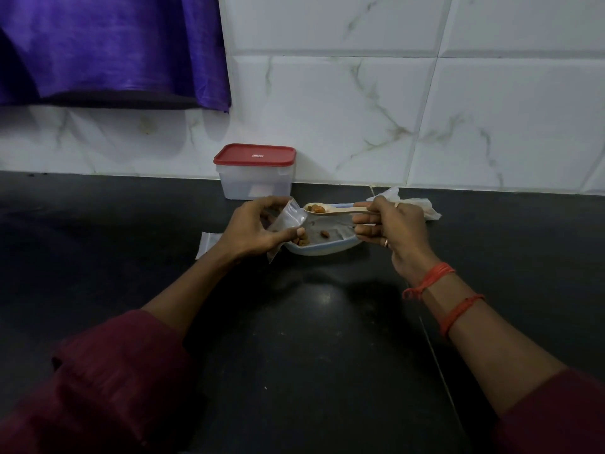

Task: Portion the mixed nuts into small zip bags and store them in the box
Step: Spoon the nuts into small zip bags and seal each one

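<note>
Holding what, the left hand?
— A small clear zip bag, pinched between the thumb and curled fingers. Its mouth is tipped toward the spoon, above the left edge of the dish.

And the right hand?
— Its fingers are curled round the handle of a pale wooden spoon, held level. The spoon's bowl is right at the bag's mouth, with a few brown nuts in it.

Where are the other nuts?
— A few loose ones lie in the shallow pale-blue dish on the dark counter, under both hands.

And the box?
— It stands behind the dish, against the tiled wall. It is translucent and its red lid is on.

Anything else?
— A flat clear spare bag lies left of the dish, partly hidden by the left wrist. A crumpled plastic wrapper sits behind the right hand. Red threads circle the right wrist.
</note>
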Tool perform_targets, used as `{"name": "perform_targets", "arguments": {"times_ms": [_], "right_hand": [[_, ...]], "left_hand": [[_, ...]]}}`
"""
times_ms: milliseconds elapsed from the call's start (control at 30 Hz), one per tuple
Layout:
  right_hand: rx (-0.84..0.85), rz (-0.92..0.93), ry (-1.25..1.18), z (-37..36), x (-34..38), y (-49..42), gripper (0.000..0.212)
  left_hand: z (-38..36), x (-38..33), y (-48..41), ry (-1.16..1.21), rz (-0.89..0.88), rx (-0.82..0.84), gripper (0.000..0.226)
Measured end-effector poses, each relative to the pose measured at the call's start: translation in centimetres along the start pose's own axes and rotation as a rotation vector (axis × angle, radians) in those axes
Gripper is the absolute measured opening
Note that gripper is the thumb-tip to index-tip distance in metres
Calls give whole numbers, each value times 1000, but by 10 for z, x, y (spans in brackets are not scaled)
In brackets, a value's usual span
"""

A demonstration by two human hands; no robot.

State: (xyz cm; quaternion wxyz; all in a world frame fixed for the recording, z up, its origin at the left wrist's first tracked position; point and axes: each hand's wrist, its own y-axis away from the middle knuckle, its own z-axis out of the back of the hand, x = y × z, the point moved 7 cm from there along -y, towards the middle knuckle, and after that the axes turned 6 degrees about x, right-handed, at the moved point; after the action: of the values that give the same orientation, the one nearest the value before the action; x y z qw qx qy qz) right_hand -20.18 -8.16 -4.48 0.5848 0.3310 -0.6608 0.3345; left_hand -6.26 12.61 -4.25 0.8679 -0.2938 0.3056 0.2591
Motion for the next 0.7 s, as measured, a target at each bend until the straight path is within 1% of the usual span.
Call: {"name": "perform_targets", "arguments": {"times_ms": [100, 167, 200, 300, 367, 467, 567, 700], "right_hand": [[58, 78, 68, -11, 8, 7, 23], [117, 174, 167, -19, 15, 12, 21], [150, 244, 250, -22, 19, 15, 20], [221, 532, 582, -34, 30, 25, 24], [230, 638, 698, -39, 33, 29, 29], [240, 611, 651, -38, 32, 28, 30], [241, 502, 500, -33, 29, 23, 27], [182, 367, 308, -23, 25, 13, 18]], "left_hand": [[-1, -2, 1, -20, -26, -4, 70], [0, -3, 1, -13, -34, -13, 70], [0, -3, 1, -6, -38, -21, 70], [3, -3, 1, -4, -49, -48, 69], [4, -1, 0, -4, -45, -55, 71], [5, 1, 0, 22, -32, -52, 75], [6, 2, 0, 37, -27, -51, 75], [5, 2, 0, 55, -9, -42, 71]]}}
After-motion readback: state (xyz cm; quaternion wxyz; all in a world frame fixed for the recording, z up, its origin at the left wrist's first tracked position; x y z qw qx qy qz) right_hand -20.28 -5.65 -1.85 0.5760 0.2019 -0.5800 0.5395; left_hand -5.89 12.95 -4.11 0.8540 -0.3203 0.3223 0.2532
